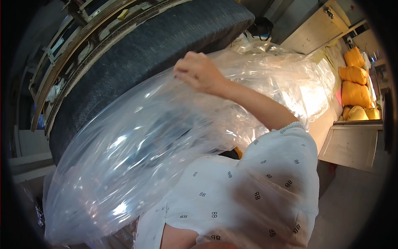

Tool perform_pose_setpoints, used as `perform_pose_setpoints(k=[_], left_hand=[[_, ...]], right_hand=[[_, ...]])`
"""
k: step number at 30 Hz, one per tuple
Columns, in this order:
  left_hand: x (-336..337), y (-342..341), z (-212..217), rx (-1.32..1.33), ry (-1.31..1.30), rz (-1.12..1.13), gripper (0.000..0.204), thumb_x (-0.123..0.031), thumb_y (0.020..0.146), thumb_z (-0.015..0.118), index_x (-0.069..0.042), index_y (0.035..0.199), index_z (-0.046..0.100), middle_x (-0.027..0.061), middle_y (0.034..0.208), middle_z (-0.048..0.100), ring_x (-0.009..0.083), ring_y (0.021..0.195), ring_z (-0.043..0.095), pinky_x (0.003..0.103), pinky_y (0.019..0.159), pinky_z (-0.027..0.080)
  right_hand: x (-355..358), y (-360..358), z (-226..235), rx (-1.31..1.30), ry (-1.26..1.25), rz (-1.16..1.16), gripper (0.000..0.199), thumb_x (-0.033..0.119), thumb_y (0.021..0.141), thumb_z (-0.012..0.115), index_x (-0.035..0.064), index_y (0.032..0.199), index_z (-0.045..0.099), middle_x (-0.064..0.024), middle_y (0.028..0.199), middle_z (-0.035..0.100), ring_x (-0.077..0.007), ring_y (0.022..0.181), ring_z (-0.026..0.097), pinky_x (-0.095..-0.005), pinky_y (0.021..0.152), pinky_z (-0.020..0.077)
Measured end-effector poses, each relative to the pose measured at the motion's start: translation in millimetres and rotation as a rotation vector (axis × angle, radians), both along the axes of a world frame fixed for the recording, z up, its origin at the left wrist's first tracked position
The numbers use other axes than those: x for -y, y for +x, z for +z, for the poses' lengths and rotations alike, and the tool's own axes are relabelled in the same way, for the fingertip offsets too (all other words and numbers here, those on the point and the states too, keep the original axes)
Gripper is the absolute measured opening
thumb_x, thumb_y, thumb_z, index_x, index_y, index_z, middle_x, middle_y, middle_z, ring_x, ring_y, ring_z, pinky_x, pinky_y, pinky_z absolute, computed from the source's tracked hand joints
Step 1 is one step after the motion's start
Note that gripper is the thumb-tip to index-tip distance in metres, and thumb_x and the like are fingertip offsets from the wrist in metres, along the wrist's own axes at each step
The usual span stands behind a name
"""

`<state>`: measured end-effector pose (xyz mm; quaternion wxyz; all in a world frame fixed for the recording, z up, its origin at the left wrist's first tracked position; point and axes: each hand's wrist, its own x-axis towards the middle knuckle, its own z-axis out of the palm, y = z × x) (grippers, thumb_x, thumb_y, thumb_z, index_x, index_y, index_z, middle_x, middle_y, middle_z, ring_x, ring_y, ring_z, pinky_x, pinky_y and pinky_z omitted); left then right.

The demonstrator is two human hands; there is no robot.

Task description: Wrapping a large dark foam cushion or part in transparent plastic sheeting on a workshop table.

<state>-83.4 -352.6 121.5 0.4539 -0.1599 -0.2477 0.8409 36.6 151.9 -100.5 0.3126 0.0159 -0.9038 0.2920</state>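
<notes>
A large clear plastic sheet [103, 178] billows across the space in front of me, crinkled and full of glare. My right hand [198, 74] reaches over it from the right, its fingers curled closed on the sheet's upper part. Just beyond the hand lies a long dark blue-grey padded piece [137, 54], like a mattress, partly covered by the sheet. At the bottom only a bit of my left arm [179, 238] shows below the sleeve; the left hand is out of sight. More bunched plastic [290, 79] lies to the right, brightly lit.
A curved wooden frame [66, 58] with metal parts runs along the far left, a small yellow block [123, 15] on it. Orange bundles [356, 91] are stacked at the right, above a pale cabinet panel [350, 145]. A light door [317, 27] stands at the back right, near a black bag [262, 28].
</notes>
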Motion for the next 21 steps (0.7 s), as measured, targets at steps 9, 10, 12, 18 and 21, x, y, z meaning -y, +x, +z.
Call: perform_pose_setpoints(k=[9,10,12,18,21], left_hand=[[308,-276,-98,1.108,1.176,-0.414,0.034,-0.031,0.091,0.046,-0.006,0.111,0.059,0.0127,0.112,0.057,0.0272,0.100,0.054,0.033,0.087,0.041],[306,-297,-112,1.246,1.300,-0.460,0.034,-0.031,0.091,0.046,-0.006,0.110,0.059,0.0126,0.112,0.057,0.0275,0.100,0.054,0.033,0.087,0.041],[97,-299,-166,1.523,2.083,-0.588,0.030,-0.028,0.090,0.048,-0.007,0.108,0.060,0.0107,0.107,0.059,0.0235,0.098,0.055,0.031,0.086,0.041],[-13,-341,-267,2.169,2.176,-0.512,0.030,-0.027,0.089,0.054,-0.001,0.103,0.060,0.0082,0.094,0.061,0.0157,0.087,0.056,0.025,0.081,0.040],[-6,-355,-256,2.025,2.254,-0.635,0.032,-0.031,0.088,0.054,-0.004,0.103,0.061,0.0073,0.098,0.062,0.0154,0.088,0.056,0.025,0.080,0.041]], right_hand=[[-57,177,-104,1.109,0.129,-0.007,0.030,0.039,0.071,0.064,0.0151,0.089,0.065,-0.0060,0.085,0.062,-0.0268,0.080,0.058,-0.0383,0.069,0.0451],[-82,221,-122,1.196,0.165,-0.155,0.025,0.037,0.072,0.063,0.0154,0.086,0.065,-0.0057,0.088,0.062,-0.0256,0.081,0.059,-0.0381,0.068,0.0455],[-108,333,-138,1.569,0.355,-0.415,0.021,0.036,0.071,0.062,0.0166,0.080,0.066,-0.0059,0.077,0.063,-0.0266,0.079,0.060,-0.0432,0.063,0.0452],[-98,563,-79,2.508,-0.016,-1.234,0.039,0.032,0.078,0.060,0.0229,0.116,0.058,-0.0009,0.122,0.054,-0.0226,0.109,0.052,-0.0439,0.076,0.0411],[-113,574,-30,2.294,0.228,-1.407,0.030,0.023,0.082,0.054,0.0191,0.111,0.061,-0.0015,0.117,0.057,-0.0205,0.102,0.054,-0.0440,0.062,0.0413]])
